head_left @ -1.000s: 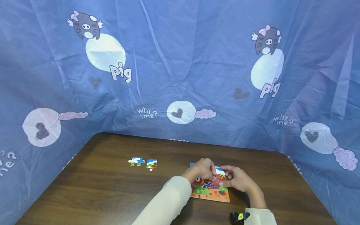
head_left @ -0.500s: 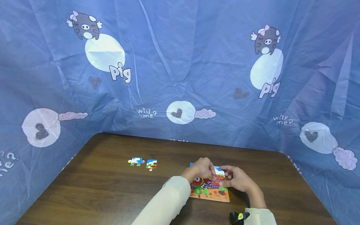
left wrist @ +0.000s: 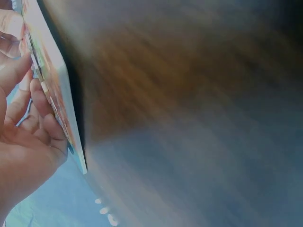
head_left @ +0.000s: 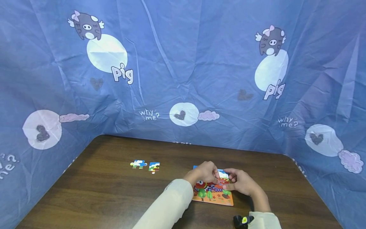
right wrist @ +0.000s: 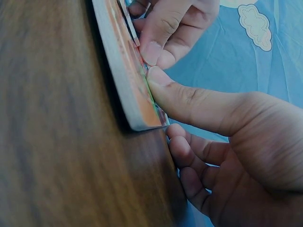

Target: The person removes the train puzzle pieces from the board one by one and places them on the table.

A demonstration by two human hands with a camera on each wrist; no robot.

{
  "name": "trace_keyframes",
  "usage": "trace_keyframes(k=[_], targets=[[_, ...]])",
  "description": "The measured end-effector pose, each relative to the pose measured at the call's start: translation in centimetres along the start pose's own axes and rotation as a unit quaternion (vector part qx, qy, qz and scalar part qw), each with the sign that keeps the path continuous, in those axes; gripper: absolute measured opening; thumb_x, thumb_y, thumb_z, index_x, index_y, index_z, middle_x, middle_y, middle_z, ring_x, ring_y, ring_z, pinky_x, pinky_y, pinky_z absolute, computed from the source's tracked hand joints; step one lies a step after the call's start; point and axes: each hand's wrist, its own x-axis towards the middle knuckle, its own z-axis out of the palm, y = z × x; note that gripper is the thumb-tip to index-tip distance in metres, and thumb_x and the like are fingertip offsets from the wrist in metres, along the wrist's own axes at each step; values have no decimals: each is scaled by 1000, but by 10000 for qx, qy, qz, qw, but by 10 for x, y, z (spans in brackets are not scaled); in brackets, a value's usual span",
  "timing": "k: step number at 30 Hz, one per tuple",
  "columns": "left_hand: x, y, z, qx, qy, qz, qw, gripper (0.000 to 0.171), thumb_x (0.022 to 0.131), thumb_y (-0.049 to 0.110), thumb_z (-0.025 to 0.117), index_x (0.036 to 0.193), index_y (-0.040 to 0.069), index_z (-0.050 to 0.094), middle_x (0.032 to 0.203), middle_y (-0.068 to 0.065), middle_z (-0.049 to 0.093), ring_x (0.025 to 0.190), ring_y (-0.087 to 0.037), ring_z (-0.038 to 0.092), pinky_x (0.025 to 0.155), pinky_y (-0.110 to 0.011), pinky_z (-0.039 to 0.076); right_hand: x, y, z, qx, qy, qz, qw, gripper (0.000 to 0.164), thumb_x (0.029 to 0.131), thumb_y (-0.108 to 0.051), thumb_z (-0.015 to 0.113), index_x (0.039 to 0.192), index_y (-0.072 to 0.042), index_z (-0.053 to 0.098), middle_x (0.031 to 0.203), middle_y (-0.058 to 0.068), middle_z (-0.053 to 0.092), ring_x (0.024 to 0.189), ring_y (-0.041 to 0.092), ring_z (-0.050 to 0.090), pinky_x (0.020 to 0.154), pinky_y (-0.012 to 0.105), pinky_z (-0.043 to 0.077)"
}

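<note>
A colourful jigsaw puzzle [head_left: 213, 198] lies flat in its tray on the table, with an orange lower part and a red cartoon figure. Over its upper middle, my left hand [head_left: 204, 172] pinches at a reddish puzzle piece [head_left: 223, 181] with thumb and fingertips. From the right side my right hand [head_left: 243, 183] holds the same spot, its thumb [right wrist: 163, 82] on the puzzle's face and its other fingers curled by the edge. Both hands' fingertips nearly meet there. In the left wrist view the tray [left wrist: 66, 90] appears edge-on. My left hand covers the puzzle's upper left.
Two loose puzzle pieces, one with yellow and white [head_left: 138, 164] and one with blue and red [head_left: 154, 167], lie on the brown wooden table [head_left: 114, 190] left of the hands. A blue printed curtain [head_left: 183, 79] encloses the table's back and sides.
Both hands keep almost the same place over the puzzle. The reddish piece between the fingertips shifts very slightly, and the loose pieces stay still.
</note>
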Motion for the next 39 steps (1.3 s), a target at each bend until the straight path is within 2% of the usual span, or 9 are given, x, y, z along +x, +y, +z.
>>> trace_keyframes(k=[6, 9, 19, 27, 39], targets=[[-2, 0, -2, 622, -306, 335, 9970, 6, 94, 21, 77, 94, 16, 74, 79, 10, 62, 72, -4, 55, 71, -22, 47, -1, 0, -1, 29, -31, -89, 10000, 67, 75, -10, 91, 134, 2, 62, 94, 6, 56, 84, 20, 51, 72, 33, 44], [-2, -1, -2, 719, -330, 444, 9959, 6, 95, 22, 76, 93, 18, 73, 80, 11, 61, 72, -4, 54, 71, -22, 47, -1, 1, -1, 45, -58, -156, 9999, 67, 75, -10, 91, 133, 3, 62, 94, 6, 56, 84, 20, 51, 73, 33, 45], [-4, -9, -10, 690, -296, 940, 9927, 5, 97, 21, 73, 97, 16, 72, 86, 11, 63, 79, -1, 56, 76, -18, 48, 0, 2, 0, 36, -62, -74, 9999, 68, 75, -13, 92, 134, 1, 62, 94, 6, 56, 83, 20, 50, 73, 34, 43], [-5, -21, -18, 377, -224, 1370, 9896, 5, 97, 19, 73, 95, 15, 70, 86, 12, 61, 79, 0, 57, 74, -17, 48, 0, 1, 1, -57, 11, -40, 10000, 69, 74, -15, 93, 134, 1, 62, 94, 5, 56, 83, 20, 50, 73, 34, 43], [-22, -36, -40, 492, -221, 1547, 9865, 9, 96, 21, 74, 95, 15, 68, 86, 10, 60, 79, -2, 55, 73, -19, 47, -1, 2, 1, 21, 32, -55, 10000, 67, 73, -11, 92, 133, -1, 63, 94, 6, 55, 83, 20, 51, 73, 32, 44]])
